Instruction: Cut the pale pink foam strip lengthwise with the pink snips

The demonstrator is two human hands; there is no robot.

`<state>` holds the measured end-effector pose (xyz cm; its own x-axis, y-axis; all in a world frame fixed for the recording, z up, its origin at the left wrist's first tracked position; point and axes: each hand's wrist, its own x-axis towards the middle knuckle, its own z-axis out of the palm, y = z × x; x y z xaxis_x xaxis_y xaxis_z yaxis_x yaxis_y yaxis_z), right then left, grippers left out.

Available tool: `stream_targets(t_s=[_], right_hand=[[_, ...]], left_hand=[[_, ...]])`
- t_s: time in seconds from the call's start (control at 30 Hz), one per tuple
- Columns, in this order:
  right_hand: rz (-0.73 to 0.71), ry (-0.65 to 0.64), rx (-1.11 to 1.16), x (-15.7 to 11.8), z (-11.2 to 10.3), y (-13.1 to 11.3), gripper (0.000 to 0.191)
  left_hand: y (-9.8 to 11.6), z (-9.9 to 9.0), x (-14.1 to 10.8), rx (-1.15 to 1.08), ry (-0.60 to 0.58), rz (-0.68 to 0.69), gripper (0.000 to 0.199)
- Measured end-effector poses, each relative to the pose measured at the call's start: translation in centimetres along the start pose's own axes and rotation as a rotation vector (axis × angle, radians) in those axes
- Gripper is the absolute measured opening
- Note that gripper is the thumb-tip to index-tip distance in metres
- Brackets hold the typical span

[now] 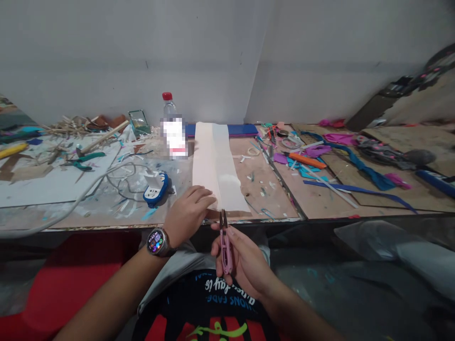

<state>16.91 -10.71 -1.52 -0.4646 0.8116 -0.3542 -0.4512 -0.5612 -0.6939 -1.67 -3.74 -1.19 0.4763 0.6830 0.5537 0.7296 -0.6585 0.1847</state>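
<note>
A long white strip of paper or cloth (209, 161) runs from the back of the table to its front edge, with a lengthwise crease. My left hand (190, 208), wearing a watch (156, 241), lies at the strip's near left corner. Its fingers are loosely spread, tips on the strip, and the thumb is hardly visible. Just in front of the table edge, my right hand (243, 255) is closed around pink thread snips (226, 251). Their dark blades point up towards the strip's near end and stand slightly apart, touching nothing I can see.
A red-capped bottle (169, 106) stands behind a blue power socket (155, 189) with a white cable. Green-handled pliers (85, 162) lie left among sticks. Rightward are an orange cutter (306, 160), blue strips (359, 189) and scraps. A red stool (78, 279) is below left.
</note>
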Motion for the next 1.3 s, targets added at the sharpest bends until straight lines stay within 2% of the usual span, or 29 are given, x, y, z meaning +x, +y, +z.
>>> stream_targets(t_s=[0.37,0.7,1.07,1.3], right_hand=[[-0.016,0.075,-0.037,-0.2,-0.2,-0.5,0.048],[-0.003,0.043,0.010,0.4,-0.3,-0.9,0.036],[0.035,-0.017,0.030,0.5,-0.4,-1.0,0.038],[0.043,0.018,-0.006,0.0,0.4,-1.1,0.035]], left_hand=[[0.4,0.6,-0.8,-0.035,0.073,0.017,0.018],[0.4,0.6,-0.9,-0.044,0.066,-0.004,0.019],[0.6,0.3,-1.2,-0.022,0.063,0.137,0.022],[0.2,1.0,-1.9,-0.039,0.051,0.132,0.032]])
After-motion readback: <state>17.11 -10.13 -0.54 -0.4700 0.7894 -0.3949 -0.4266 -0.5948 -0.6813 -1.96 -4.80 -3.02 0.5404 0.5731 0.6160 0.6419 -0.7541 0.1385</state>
